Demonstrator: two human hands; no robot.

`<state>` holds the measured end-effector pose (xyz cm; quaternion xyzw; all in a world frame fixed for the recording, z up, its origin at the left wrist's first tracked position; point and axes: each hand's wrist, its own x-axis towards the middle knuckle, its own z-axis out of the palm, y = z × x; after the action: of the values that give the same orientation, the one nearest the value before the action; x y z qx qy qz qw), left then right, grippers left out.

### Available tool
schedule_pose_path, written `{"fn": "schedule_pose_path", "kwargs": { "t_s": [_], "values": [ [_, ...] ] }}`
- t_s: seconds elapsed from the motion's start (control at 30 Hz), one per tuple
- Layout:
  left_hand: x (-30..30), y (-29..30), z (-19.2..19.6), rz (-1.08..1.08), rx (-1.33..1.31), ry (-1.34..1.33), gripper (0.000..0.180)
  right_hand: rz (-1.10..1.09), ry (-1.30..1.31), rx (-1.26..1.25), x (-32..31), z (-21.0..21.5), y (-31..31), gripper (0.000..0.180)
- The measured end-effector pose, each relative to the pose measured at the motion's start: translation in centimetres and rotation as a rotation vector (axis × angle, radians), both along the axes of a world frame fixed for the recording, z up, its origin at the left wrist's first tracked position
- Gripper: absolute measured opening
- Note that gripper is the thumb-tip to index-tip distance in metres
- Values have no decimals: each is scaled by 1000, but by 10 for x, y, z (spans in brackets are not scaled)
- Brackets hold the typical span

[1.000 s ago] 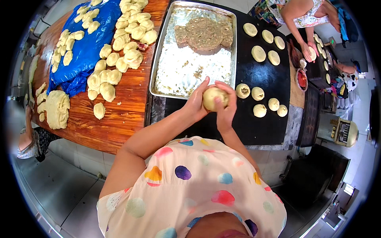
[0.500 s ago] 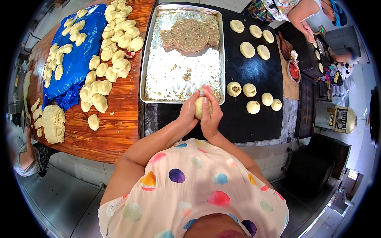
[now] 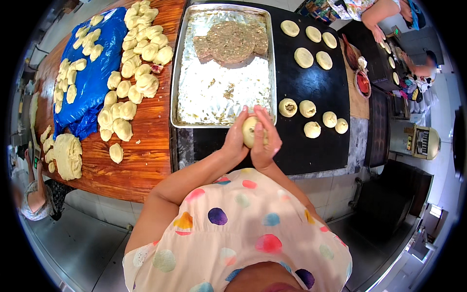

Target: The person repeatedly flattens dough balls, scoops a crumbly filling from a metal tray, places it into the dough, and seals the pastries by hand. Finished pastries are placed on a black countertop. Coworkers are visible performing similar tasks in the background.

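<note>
Between my two hands, over the near right corner of a metal tray, is a round stuffed dough ball (image 3: 249, 132). My left hand (image 3: 237, 138) cups its left side, and my right hand (image 3: 266, 143) wraps the other side with the fingers pointing up and away. The tray (image 3: 173, 82) holds a mound of speckled brown filling (image 3: 231, 43) at its far end, with greasy scraps below. To the right, several gathered dough balls (image 3: 312, 129) sit on a black board (image 3: 311, 158); one shows filling at its top. Several flattened round cakes (image 3: 303, 57) lie farther back.
On the wooden table (image 3: 141, 165) at left are many coiled dough pieces (image 3: 127, 111), a blue plastic sheet (image 3: 95, 73) and a large dough slab (image 3: 67, 156). A red-filled bowl (image 3: 363, 83) stands beyond the board. Other people work at far right and far left.
My hands have shifted slightly right with the dough ball, which now shows more of its surface between them. At far left, another person's arms have lifted.
</note>
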<state>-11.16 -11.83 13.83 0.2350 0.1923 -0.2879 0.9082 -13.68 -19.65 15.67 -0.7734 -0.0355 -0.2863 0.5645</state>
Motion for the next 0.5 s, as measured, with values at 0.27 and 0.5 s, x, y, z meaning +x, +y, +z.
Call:
{"fn": "schedule_pose_path", "kwargs": {
  "t_s": [0.27, 0.5],
  "values": [
    [25, 7, -42, -515, -105, 5, 37, 494, 66, -279, 16, 23, -33, 35],
    [10, -10, -7, 10, -102, 152, 42, 153, 83, 11, 11, -16, -25, 28]
  ]
}}
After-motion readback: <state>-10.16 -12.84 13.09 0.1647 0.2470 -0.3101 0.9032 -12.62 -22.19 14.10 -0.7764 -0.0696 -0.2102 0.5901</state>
